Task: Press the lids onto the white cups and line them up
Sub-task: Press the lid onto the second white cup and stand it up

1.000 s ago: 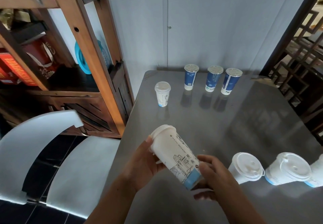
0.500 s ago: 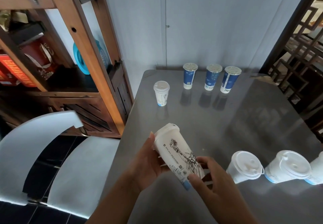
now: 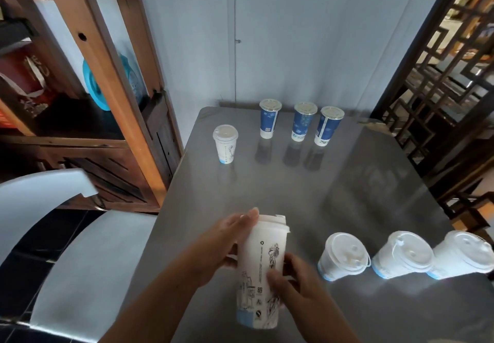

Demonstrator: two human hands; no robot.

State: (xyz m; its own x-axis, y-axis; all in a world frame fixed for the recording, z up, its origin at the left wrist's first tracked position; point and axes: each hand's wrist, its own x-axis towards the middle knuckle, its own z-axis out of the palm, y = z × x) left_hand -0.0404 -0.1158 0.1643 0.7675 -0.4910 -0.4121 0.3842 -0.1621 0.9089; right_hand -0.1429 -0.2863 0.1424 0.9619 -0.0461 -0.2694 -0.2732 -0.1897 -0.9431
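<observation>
I hold a tall white cup [image 3: 260, 267] with black line drawings and a white lid, nearly upright, above the near part of the grey table [image 3: 307, 190]. My left hand [image 3: 227, 243] grips its upper side just under the lid. My right hand [image 3: 288, 281] wraps its lower right side. Three lidded white cups stand in a row at the near right: one [image 3: 342, 257], a second [image 3: 401, 255] and a third [image 3: 462, 254]. A smaller lidded white cup [image 3: 225, 143] stands alone at the far left.
Three blue cups with lids [image 3: 302, 122] stand in a row at the table's far edge by the wall. A wooden shelf unit [image 3: 88, 75] stands left of the table, a white chair [image 3: 61, 235] at the near left, and a dark lattice screen [image 3: 438, 80] on the right.
The held cup has swung from lying tilted, lid toward the far left, to nearly upright. My left hand has shifted up near the lid and my right hand onto the lower side.
</observation>
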